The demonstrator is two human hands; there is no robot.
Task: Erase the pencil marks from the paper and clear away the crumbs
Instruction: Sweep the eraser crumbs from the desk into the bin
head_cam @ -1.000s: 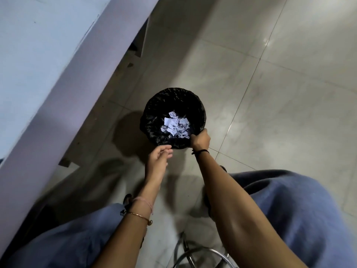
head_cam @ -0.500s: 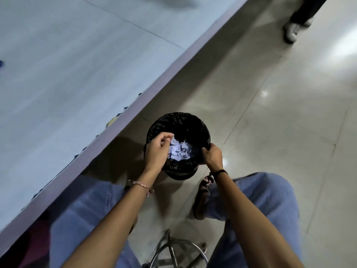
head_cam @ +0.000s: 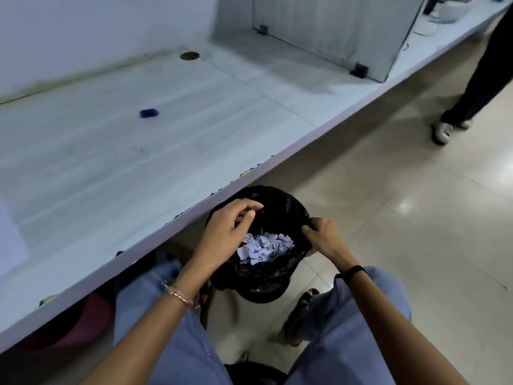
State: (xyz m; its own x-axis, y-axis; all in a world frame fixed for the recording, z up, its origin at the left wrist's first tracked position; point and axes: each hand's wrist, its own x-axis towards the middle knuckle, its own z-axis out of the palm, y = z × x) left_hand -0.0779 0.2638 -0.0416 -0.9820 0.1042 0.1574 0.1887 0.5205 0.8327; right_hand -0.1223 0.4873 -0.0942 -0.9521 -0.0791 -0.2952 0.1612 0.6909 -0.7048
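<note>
While you sit at the long pale desk (head_cam: 138, 162), which fills the view from 8 to 1 o'clock, the black-lined bin (head_cam: 263, 290) is just below centre, toward 6 o'clock, close under the desk edge. Your left hand (head_cam: 227, 232) hovers over the bin's 10 o'clock side with fingers curled toward the thumb; I cannot tell whether it holds anything. Your right hand (head_cam: 324, 237) grips the liner at the bin's 3 o'clock rim. Torn paper scraps (head_cam: 263, 245) lie inside the bin. A white sheet (head_cam: 11, 237) shows at 9 o'clock on the desk. A small blue block (head_cam: 149, 113) lies at 10 o'clock.
</note>
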